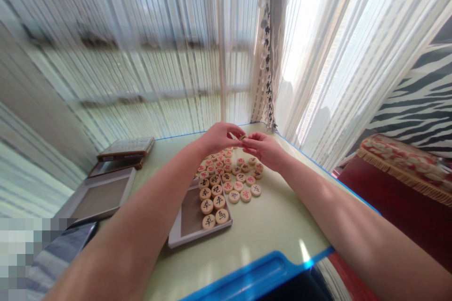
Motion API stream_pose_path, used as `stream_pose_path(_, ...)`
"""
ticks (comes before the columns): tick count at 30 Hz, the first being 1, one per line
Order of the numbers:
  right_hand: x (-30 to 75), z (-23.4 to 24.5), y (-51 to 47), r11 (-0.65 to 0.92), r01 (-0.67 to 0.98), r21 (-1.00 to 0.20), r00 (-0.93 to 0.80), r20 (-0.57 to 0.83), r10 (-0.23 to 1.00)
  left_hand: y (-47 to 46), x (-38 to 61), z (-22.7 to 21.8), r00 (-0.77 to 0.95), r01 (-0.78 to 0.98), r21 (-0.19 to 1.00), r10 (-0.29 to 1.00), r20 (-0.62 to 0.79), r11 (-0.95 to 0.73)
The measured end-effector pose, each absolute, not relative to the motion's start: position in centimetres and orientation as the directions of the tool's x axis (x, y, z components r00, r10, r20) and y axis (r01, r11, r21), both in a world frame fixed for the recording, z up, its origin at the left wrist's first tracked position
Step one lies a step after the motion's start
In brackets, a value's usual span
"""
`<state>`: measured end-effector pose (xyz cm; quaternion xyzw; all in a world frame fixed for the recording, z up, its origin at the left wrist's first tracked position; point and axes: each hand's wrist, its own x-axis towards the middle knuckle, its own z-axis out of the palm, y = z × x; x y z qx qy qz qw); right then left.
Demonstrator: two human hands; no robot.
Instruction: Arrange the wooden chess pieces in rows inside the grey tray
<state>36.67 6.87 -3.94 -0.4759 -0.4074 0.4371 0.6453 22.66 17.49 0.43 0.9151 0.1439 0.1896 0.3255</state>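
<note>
Above the far part of the table, my left hand (221, 136) and my right hand (264, 149) meet at the fingertips. Between them is a small wooden Chinese chess piece (242, 138), pinched by the fingers of both; its marking is too small to read. Under my left forearm lies a shallow white box (200, 235), with black-marked pieces (219, 201) lined up in two columns along its right side. Loose round pieces (246, 195), marked in red and black, lie spread beyond and to the right of the box, beneath my hands. My left arm hides part of them.
An empty white box lid (102, 197) lies at the left, near a brown-edged flat case (125, 148). A dark-edged device (67, 254) rests at lower left. The pale table (275, 216) has a blue edge, with string curtains (158, 56) behind and a red seat (388, 188) at right.
</note>
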Motion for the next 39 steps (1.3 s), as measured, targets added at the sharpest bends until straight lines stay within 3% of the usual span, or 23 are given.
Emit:
stream_pose_path(5,36.4,-3.7,6.7,0.213,0.025,-0.977,0.351,0.208,0.913,17.9,22.4,0.5,0.84,0.143,0.628,0.43,0.332,-0.765)
stream_pose_path(10,36.1,-3.6,6.6,0.291,0.239,-0.926,0.361,0.363,0.859,18.1,22.2,0.5,0.828,0.154,0.667,0.464,0.315,-0.729)
stream_pose_path(21,36.1,-3.6,6.4,0.311,0.345,-0.886,0.358,0.43,0.829,18.0,22.4,0.2,0.865,0.097,0.731,0.42,0.274,-0.676)
stream_pose_path(33,36.8,-4.8,7.1,0.319,0.523,-0.791,0.263,0.505,0.822,18.0,22.1,0.5,0.896,0.126,0.636,0.363,0.256,-0.761)
stream_pose_path(39,36.5,-4.7,7.1,0.319,0.562,-0.763,0.244,0.522,0.817,17.8,21.6,1.0,0.893,0.146,0.655,0.383,0.235,-0.742)
